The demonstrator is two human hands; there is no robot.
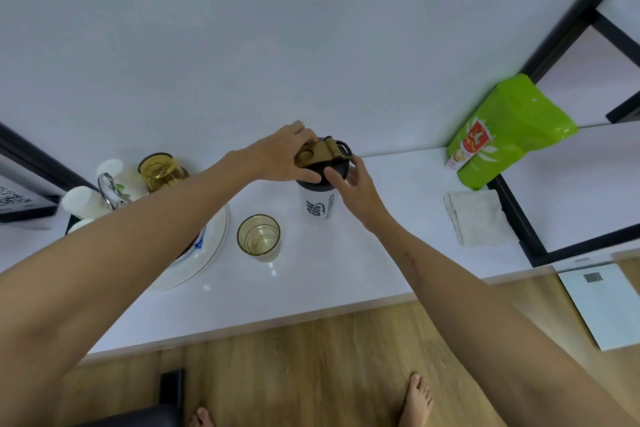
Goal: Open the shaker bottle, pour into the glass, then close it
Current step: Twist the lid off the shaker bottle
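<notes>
1. White plastic shaker bottle point(320, 204) with black lid stands upright on white counter point(381, 253), behind the glass.
2. My left hand point(280, 158) clamps the tan flip cap point(323, 156); my right hand point(356, 189) grips the lid rim.
3. Clear amber-tinted glass point(258, 235) looks empty; opening or closing, can't tell.

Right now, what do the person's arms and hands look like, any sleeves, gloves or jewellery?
Both arms are bare as far up as the picture shows: no sleeves in view. The left hand and right hand wear no gloves, and no rings, watch or bracelets show. The right forearm carries a thin reddish line, like a scratch or scar. The feet at the bottom edge are bare too.
</notes>
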